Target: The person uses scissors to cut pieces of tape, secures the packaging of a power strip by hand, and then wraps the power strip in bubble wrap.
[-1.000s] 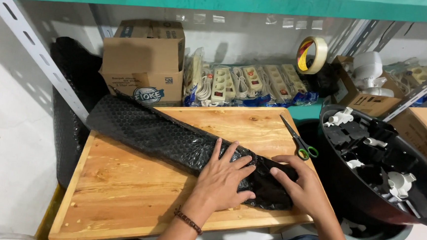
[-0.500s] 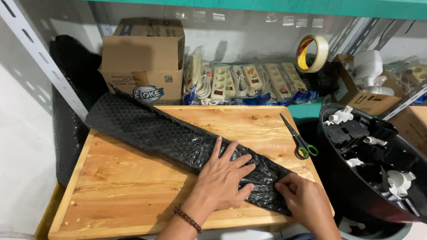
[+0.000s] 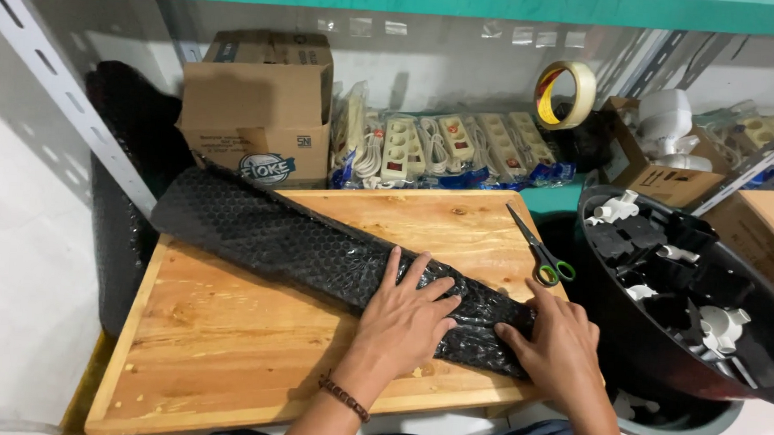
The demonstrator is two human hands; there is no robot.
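A long strip of black bubble wrap (image 3: 270, 233) lies slantwise across a wooden board (image 3: 218, 342), its near end rolled around something hidden. My left hand (image 3: 408, 313) presses flat on the roll with fingers spread. At the roll's right end my right hand (image 3: 559, 340) grips the wrap, its fingers curled over the edge. Green-handled scissors (image 3: 537, 254) lie on the board just beyond my right hand.
A black tub (image 3: 656, 350) with white and black parts stands at the right. Behind the board are a cardboard box (image 3: 259, 116), several packed white power strips (image 3: 436, 149), a roll of tape (image 3: 565, 94) and more boxes. A metal shelf post (image 3: 63, 90) slants at the left.
My right hand slid down to the right end of the roll and closed on it. The left hand stayed pressed on the wrap.
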